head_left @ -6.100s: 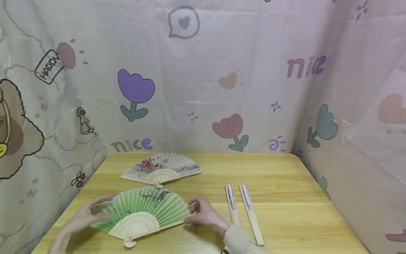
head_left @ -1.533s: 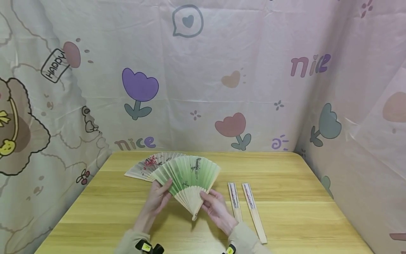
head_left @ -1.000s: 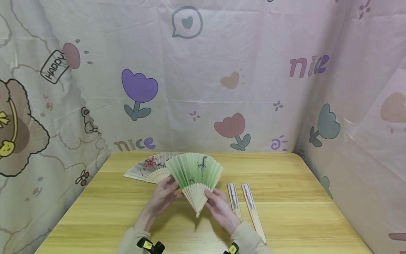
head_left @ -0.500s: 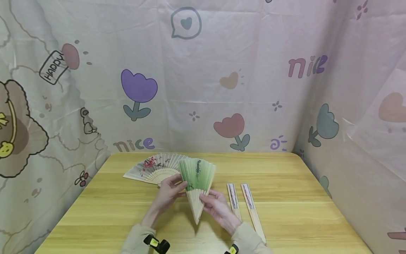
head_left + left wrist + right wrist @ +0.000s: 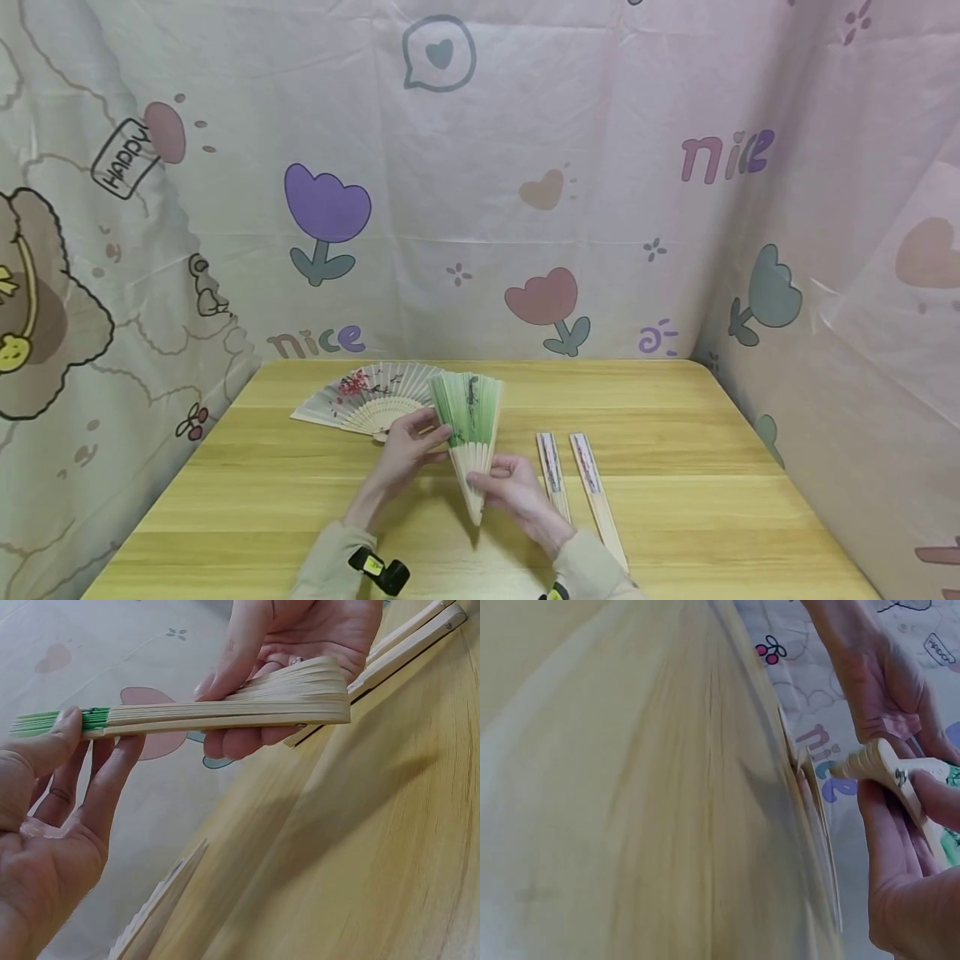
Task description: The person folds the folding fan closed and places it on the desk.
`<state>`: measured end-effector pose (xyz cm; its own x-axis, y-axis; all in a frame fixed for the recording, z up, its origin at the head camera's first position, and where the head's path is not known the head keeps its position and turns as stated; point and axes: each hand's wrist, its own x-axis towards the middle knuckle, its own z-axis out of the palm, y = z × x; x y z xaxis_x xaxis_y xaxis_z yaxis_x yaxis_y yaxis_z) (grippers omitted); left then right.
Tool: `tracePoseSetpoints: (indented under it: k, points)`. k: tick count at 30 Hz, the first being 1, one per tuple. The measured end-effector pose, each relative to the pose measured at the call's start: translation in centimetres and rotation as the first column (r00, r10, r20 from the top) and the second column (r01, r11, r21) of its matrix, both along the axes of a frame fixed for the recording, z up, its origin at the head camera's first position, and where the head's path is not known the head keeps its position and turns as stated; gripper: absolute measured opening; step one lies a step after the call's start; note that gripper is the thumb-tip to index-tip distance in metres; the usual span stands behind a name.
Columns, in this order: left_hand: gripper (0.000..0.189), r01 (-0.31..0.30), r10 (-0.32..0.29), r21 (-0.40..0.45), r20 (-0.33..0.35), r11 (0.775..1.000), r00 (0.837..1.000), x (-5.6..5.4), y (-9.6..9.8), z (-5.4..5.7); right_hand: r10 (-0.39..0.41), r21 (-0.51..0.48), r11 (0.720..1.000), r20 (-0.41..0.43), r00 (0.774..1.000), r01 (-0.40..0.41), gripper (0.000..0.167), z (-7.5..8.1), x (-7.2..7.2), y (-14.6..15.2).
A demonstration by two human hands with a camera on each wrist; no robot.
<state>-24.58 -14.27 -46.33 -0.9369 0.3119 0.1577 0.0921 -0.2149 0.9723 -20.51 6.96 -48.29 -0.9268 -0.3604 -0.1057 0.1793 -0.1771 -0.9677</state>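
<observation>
A green folding fan (image 5: 471, 408), partly folded to a narrow wedge, is held above the table between both hands, its pivot end pointing down toward the person. My left hand (image 5: 408, 450) pinches its left edge at the green pleats, thumb on top and fingers beneath, as the left wrist view shows. Lower down, my right hand (image 5: 521, 492) grips the bare wooden ribs (image 5: 225, 712) near the pivot, thumb across the front. Behind the left hand lies a spread white fan (image 5: 367, 400) with red blossoms, its right part covered by the green one.
Two folded fans lie side by side right of the hands: a nearer-left folded fan (image 5: 551, 467) and a right folded fan (image 5: 596, 492), both partly behind the right arm. Printed cloth (image 5: 450, 167) walls the wooden table (image 5: 712, 483) at its back and sides.
The green fan, spread wide on the table at first, has been lifted, brought to the middle and folded narrower between both hands. The white fan and the two folded fans have stayed put.
</observation>
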Motion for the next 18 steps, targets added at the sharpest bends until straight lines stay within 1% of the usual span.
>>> tracePoseSetpoints:
  k: [5, 9, 18]
  points:
    - [0.050, 0.019, -0.019, -0.007, 0.005, 1.000, 1.000, -0.1, 0.3, 0.2, 0.037, 0.023, 0.999, -0.010, 0.999, -0.037, 0.037, 0.3, 0.1, 0.4]
    - [0.042, 0.015, -0.014, -0.019, 0.012, 1.000, 1.000, -0.4, 0.7, 0.1, 0.081, 0.028, 0.996, -0.024, 0.996, -0.080, 0.038, 0.3, 0.1, 0.5]
    - [0.046, -0.044, 0.046, -0.043, 0.056, 0.998, 0.997, -0.7, 2.1, 0.3, 0.158, 0.039, 0.987, -0.033, 0.987, -0.156, 0.036, 0.3, 0.1, 1.0]
